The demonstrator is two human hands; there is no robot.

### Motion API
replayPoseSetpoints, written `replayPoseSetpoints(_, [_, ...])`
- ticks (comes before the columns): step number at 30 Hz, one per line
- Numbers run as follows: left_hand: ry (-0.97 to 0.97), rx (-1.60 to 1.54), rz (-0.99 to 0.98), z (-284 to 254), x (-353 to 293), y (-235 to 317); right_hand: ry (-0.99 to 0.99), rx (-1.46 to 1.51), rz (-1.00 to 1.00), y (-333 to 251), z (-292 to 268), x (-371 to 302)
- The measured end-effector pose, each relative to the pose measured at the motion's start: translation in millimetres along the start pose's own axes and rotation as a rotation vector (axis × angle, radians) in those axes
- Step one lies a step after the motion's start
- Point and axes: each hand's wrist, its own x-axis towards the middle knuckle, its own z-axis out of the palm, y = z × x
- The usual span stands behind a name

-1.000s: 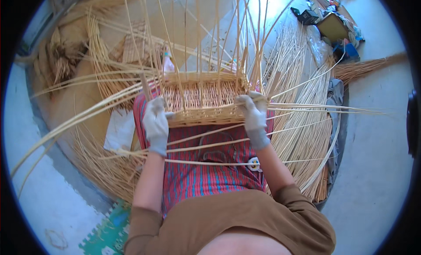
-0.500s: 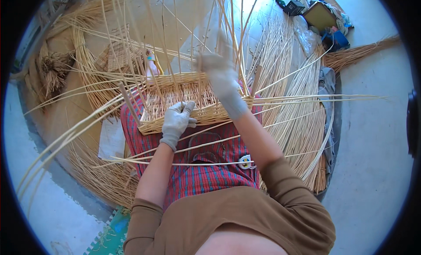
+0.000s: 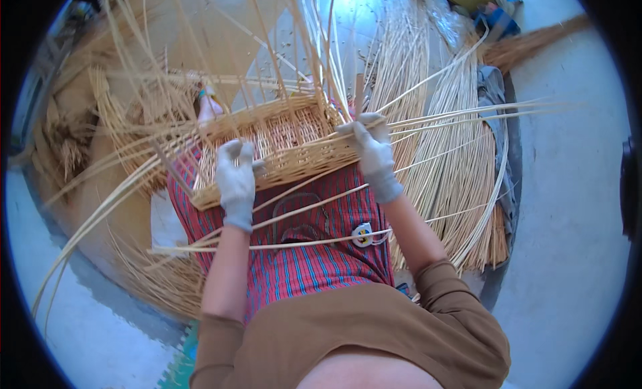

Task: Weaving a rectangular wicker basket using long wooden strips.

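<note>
A rectangular wicker basket (image 3: 287, 158) rests tilted on my lap, its right end higher than its left. Long pale canes rise from its walls and stick out past both ends. My left hand (image 3: 235, 180), in a whitish glove, is closed over the near wall left of its middle. My right hand (image 3: 373, 148), gloved too, grips the near right corner, fingers wrapped over the rim beside a short wooden stake (image 3: 359, 93). Another stake (image 3: 170, 167) stands at the left end. Loose canes cross the red striped cloth (image 3: 314, 275) on my lap.
Bundles of pale cane (image 3: 448, 168) spread over the floor at right, with a darker bundle (image 3: 535, 41) beyond. More stalks (image 3: 160, 275) lie at left. A white round tape measure (image 3: 362, 235) lies on the cloth. A plastic bag (image 3: 445, 18) and a blue container (image 3: 498, 25) are at upper right.
My right hand has come down from above the basket onto its near right corner. The basket has tilted, right end up, and shifted slightly left. My left hand has moved left along the near wall.
</note>
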Motion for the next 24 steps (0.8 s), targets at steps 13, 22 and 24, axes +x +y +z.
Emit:
replayPoseSetpoints(13, [-0.336, 0.321, -0.167, 86.1, -6.8, -17.5, -0.295, -0.885, -0.663, -57.4, 72.4, 92.8])
replayPoseSetpoints(22, [-0.442, 0.183, -0.143, 82.8, -8.2, -11.7, -0.021, -0.301, -0.176, -9.6, -80.5, -7.4])
replayPoseSetpoints(24, [-0.477, 0.141, 0.028, 62.3, -20.5, -11.1, 0.011, -0.575, -0.003, -27.5, -77.1, -20.6])
